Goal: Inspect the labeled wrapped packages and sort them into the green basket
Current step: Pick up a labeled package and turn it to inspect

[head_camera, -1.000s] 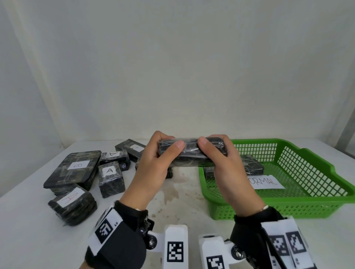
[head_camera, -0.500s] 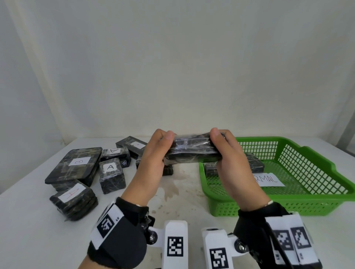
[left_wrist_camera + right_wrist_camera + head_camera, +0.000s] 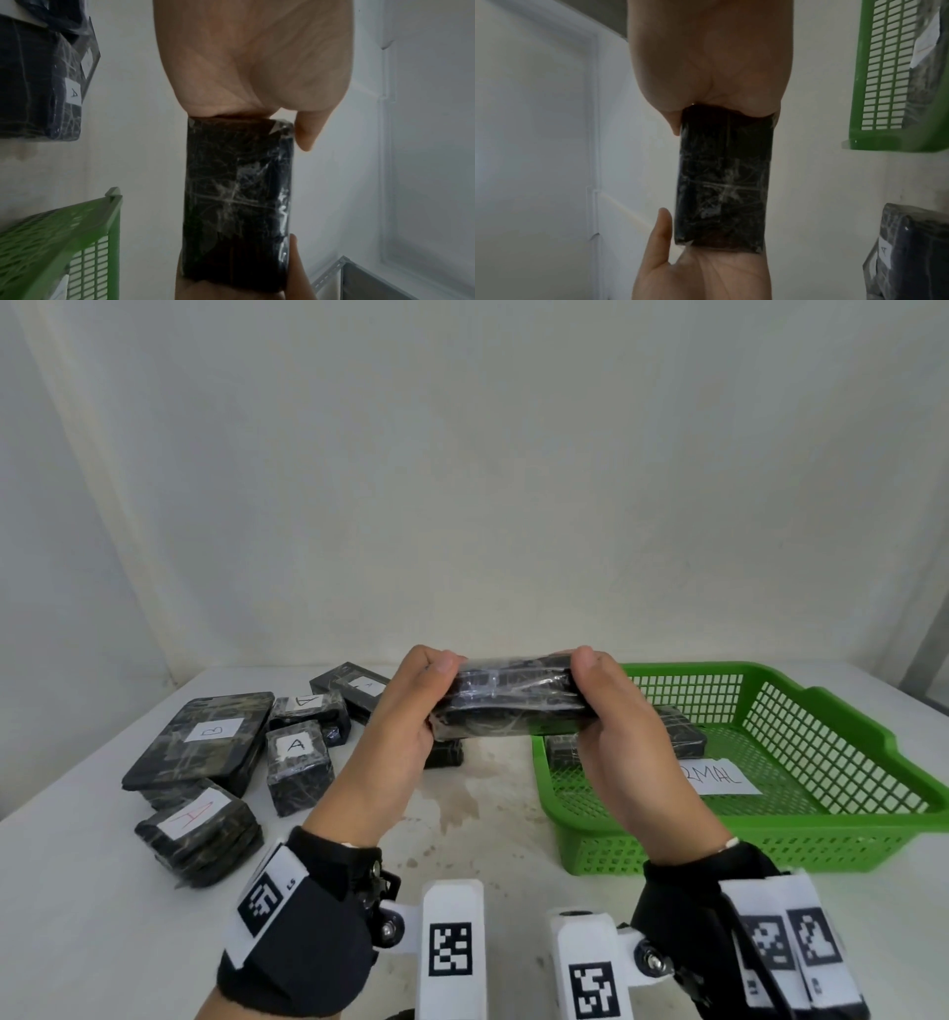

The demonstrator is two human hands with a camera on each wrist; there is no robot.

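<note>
left hand (image 3: 405, 711) and right hand (image 3: 611, 726) are each gripping one end of the black wrapped package (image 3: 508, 706) | package is being held above the table (image 3: 488, 814), long axis running left to right | green basket (image 3: 821, 845) is lying to the right, nearer the right hand | labeled packages (image 3: 298, 757) are waiting at far left

A white table (image 3: 92, 891) carries wrapped packages (image 3: 295, 762) at the left and a green basket (image 3: 847, 839) at the right
</note>
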